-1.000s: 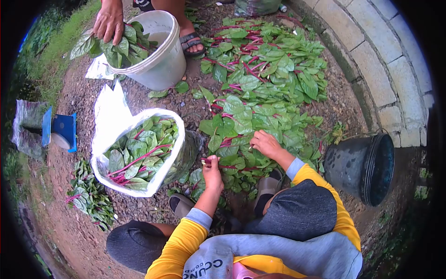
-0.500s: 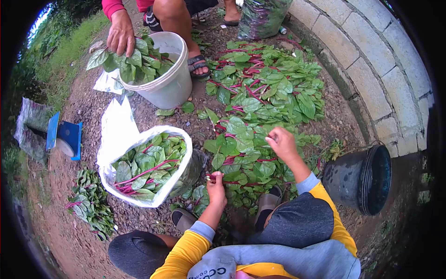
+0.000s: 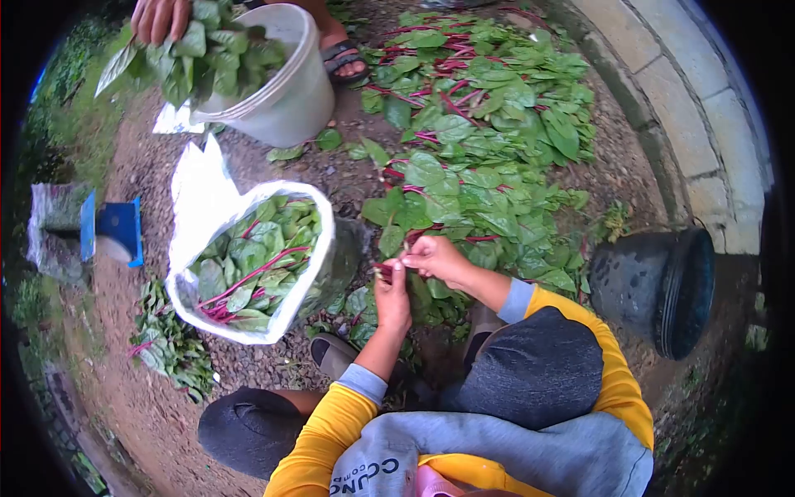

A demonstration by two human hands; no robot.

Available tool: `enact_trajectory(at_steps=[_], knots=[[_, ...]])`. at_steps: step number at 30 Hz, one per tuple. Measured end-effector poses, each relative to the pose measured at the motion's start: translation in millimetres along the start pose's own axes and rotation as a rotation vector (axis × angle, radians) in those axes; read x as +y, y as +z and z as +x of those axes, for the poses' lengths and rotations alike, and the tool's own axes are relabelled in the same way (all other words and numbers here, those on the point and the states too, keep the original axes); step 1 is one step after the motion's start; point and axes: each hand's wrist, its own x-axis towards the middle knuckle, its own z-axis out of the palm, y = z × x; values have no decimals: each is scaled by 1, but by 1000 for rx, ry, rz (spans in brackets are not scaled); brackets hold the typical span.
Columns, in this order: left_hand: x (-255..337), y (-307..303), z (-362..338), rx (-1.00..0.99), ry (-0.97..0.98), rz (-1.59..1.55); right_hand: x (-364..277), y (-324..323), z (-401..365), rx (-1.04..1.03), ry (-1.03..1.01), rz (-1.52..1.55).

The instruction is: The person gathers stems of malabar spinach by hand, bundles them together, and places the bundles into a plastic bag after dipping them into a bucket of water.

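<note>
My left hand [image 3: 393, 300] is closed around dark red stems of Malabar spinach, whose cut ends show by the thumb. Right against it, my right hand [image 3: 439, 258] pinches at the same stems, fingertips touching the left thumb. Beyond both hands spreads a large pile of Malabar spinach [image 3: 497, 199], green leaves on magenta stems, laid on the ground. To the left of my hands stands a clear plastic bag [image 3: 325, 240] with its white rim rolled open, filled with more leaves and stems [image 3: 261, 253].
Another person's hand [image 3: 161, 18] holds leaves over a white bucket [image 3: 298, 99]. A dark bucket [image 3: 633, 282] lies tipped at the right, near a block wall [image 3: 704, 124]. Loose greens [image 3: 170, 348] and a blue object [image 3: 122, 228] lie on the left.
My right hand has come left and down to meet my left hand at the stems. The left hand keeps its grip. The view has shifted, with the bucket and other person now higher in frame.
</note>
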Motion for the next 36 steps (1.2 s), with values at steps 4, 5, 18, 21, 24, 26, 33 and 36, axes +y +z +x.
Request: enact_trajectory(at_steps=[4,5,18,21,24,26,33,36], knots=[[6,6,-2,44,36,146,7,-1,6,-25,-81,53],[4,2,0,32,13,147,0,2,2,-58,-97,46],[-12,-21,6,175,-61,152,-7,-41,11,350,-669,-1087],[-16,-20,7,171,-24,171,1,-50,18,380,-717,-1196],[-15,-21,7,152,-16,179,-1,-52,18,391,-783,-1293],[-11,-19,3,155,-37,206,-6,-55,22,382,-837,-1335],[-15,-20,5,175,-24,177,-14,-64,22,402,-807,-1285],[-13,-22,3,154,-66,185,-28,-64,15,451,-864,-1159]])
